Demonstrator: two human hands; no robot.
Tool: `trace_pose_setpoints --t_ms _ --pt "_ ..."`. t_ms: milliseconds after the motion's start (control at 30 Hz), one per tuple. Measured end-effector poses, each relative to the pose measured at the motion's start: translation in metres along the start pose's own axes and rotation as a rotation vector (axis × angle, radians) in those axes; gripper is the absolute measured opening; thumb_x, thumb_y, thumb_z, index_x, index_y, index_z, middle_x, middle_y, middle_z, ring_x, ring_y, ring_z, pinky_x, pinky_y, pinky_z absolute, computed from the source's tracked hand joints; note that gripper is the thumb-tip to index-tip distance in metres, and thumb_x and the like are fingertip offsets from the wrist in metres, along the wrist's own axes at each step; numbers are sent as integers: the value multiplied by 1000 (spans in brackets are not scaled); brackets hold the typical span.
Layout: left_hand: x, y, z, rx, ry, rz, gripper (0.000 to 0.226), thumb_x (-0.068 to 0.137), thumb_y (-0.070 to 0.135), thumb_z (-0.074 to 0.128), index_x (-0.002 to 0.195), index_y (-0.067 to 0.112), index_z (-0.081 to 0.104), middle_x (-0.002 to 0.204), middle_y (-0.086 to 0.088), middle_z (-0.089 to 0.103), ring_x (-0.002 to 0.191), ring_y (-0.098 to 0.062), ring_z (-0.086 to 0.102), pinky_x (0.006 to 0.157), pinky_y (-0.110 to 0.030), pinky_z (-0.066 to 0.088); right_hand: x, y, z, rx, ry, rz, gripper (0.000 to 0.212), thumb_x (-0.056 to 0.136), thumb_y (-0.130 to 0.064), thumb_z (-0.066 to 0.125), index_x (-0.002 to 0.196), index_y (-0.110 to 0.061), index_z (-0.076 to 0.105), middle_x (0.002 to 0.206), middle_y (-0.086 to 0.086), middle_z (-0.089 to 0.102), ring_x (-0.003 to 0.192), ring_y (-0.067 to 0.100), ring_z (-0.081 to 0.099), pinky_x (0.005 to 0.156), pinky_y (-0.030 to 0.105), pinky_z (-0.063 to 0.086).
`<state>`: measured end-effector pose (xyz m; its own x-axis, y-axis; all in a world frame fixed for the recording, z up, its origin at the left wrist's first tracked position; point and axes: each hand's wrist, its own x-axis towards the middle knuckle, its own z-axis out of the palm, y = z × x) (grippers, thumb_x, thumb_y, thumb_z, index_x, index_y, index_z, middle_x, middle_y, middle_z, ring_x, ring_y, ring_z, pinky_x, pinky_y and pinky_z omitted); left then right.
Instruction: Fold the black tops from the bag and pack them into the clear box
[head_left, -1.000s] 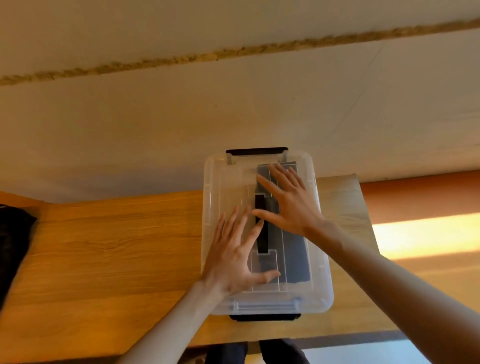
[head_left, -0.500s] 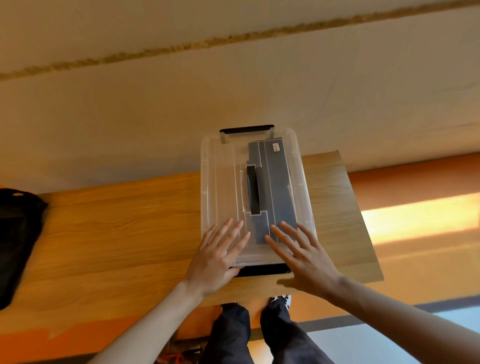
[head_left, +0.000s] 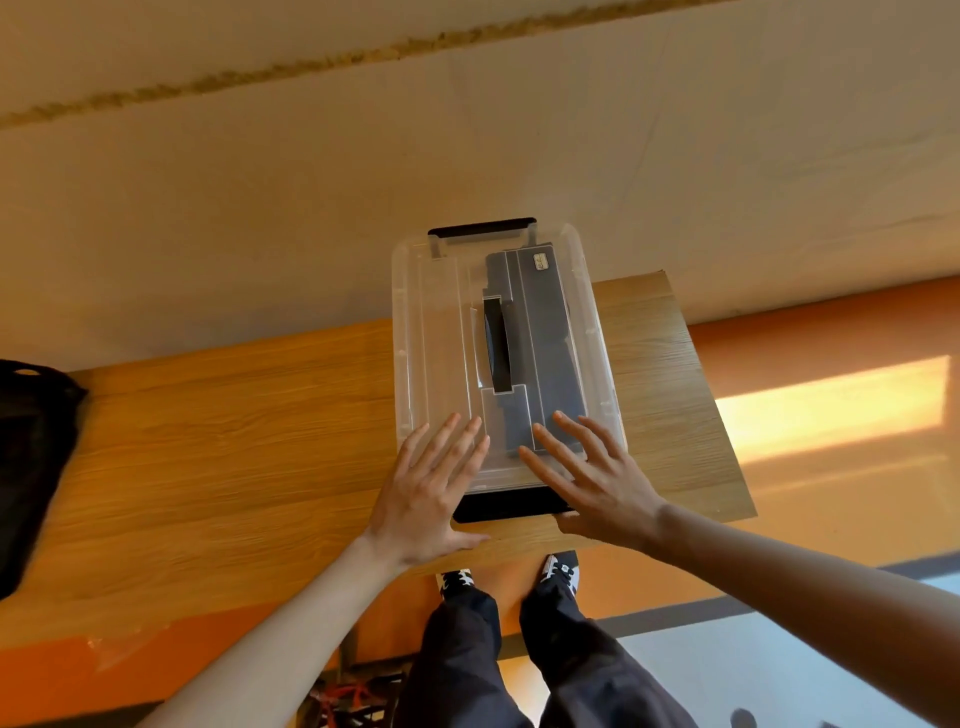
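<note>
A clear box (head_left: 431, 332) with its clear lid on lies lengthwise on the wooden table (head_left: 234, 441), near the right end. Dark folded cloth (head_left: 545, 353) shows through the lid on the right side, beside a black lid handle (head_left: 497, 351). Black latches sit at the far end (head_left: 483, 227) and the near end (head_left: 511, 503). My left hand (head_left: 434, 488) lies flat on the near left corner of the lid with fingers straight. My right hand (head_left: 589, 478) lies flat on the near right corner, fingers spread. A black bag (head_left: 31, 467) rests at the table's left edge.
A pale wall (head_left: 467, 130) rises right behind the table and the box's far end. My legs and shoes (head_left: 558, 571) stand below the table's near edge. An orange wall strip and sunlit patch (head_left: 831, 405) lie to the right.
Both hands slid from the middle and far part of the lid back to its near end. The view tilted down, so my legs and shoes came into sight.
</note>
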<state>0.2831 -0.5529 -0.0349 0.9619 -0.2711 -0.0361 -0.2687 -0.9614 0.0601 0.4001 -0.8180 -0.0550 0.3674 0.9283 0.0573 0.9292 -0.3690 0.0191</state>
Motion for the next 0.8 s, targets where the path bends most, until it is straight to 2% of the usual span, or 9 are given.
trace_pose_setpoints --t_ms 67,167,233,367,433,533,700,800 --pt "0 1 0 -9 25 -4 116 69 78 72 158 13 35 167 -12 27 156 -33 20 123 -56 24 0 6 -3 47 39 -37 98 77 -57 76 155 -13 37 158 18 40 147 44 33 117 59 34" --pt "-1 -1 -1 -9 92 17 101 67 50 90 150 11 49 158 -13 43 149 -35 36 115 -55 38 0 11 -6 98 149 -51 65 92 -49 66 143 -9 57 147 16 55 140 41 45 111 56 43" --pt "-2 -1 -3 0 118 30 91 64 38 94 142 10 58 152 -13 51 143 -36 45 111 -54 43 0 7 -7 65 172 -38 59 97 -48 63 140 -9 60 144 15 58 137 38 50 111 53 44" --pt "-2 1 -3 -10 160 32 77 71 37 91 136 9 63 145 -9 59 137 -33 52 102 -49 47 7 -3 -6 40 202 20 57 91 -52 68 130 -11 63 131 9 65 117 29 62 99 46 51" --pt "-3 1 -1 -56 182 20 74 72 33 91 137 9 63 144 -6 60 136 -29 53 100 -46 47 12 -3 -8 71 235 11 46 92 -52 67 119 -15 66 118 3 67 103 24 61 91 39 50" --pt "-1 0 0 -135 209 -1 69 74 30 90 135 11 65 142 -2 62 134 -25 55 98 -40 42 15 -4 -10 127 258 26 35 91 -50 69 106 -18 69 104 -3 67 92 19 57 85 34 46" --pt "1 0 -3 -153 201 11 60 78 32 86 131 11 68 136 -3 65 128 -23 58 93 -38 41 18 0 -14 161 264 12 34 94 -53 65 98 -19 69 95 -4 64 87 18 53 82 33 47" --pt "2 -4 -12 -148 149 34 62 86 50 75 133 13 65 140 -4 62 131 -22 54 97 -41 45 23 -3 -19 198 249 70 53 92 -67 60 108 -17 69 99 -1 63 88 19 55 80 35 49"
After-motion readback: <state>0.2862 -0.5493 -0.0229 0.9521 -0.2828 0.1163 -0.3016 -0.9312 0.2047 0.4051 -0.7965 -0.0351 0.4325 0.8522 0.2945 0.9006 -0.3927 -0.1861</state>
